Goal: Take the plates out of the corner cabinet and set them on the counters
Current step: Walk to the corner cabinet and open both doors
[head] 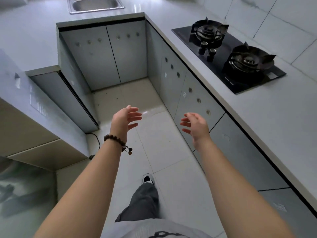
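My left hand (124,118) and my right hand (195,125) are stretched out in front of me over the floor, palms facing each other, fingers apart, holding nothing. A bead bracelet circles my left wrist. Ahead, the grey cabinet doors (113,55) in the far corner are all closed, each with small round holes. The cabinet doors (173,78) along the right run are closed too. No plates are in view. Pale counters (257,121) run along the right, the back and the left.
A black two-burner gas hob (228,55) sits on the right counter. A steel sink (95,4) is set in the back counter. A black cable (96,140) trails on the tiled floor at the left cabinet's foot. My leg and shoe (147,179) are below.
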A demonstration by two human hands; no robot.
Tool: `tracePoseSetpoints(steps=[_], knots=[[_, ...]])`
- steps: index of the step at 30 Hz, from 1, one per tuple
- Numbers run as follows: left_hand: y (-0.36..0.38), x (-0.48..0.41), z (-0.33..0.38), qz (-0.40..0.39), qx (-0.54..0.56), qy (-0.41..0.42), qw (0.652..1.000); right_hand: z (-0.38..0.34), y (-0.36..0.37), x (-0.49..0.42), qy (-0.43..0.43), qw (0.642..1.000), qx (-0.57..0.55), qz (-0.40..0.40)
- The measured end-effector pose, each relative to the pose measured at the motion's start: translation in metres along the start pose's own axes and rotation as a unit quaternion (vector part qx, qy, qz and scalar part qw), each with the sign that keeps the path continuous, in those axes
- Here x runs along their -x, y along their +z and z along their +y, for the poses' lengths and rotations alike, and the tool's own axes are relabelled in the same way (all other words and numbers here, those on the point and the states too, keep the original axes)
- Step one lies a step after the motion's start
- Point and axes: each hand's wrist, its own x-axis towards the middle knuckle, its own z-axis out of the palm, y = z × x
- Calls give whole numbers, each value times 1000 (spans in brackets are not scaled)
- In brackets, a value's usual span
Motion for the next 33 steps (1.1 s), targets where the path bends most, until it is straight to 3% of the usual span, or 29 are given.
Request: tracePoseSetpoints(steps=[6, 16, 33], knots=[[11, -93, 19, 31, 23, 6, 999, -25, 46, -101, 0, 999, 22, -38], [13, -266, 100, 69, 48, 30, 996, -125, 147, -271, -23, 996, 35, -80], [29, -533, 179, 147, 43, 39, 988, -187, 290, -547, -9, 983, 73, -169]])
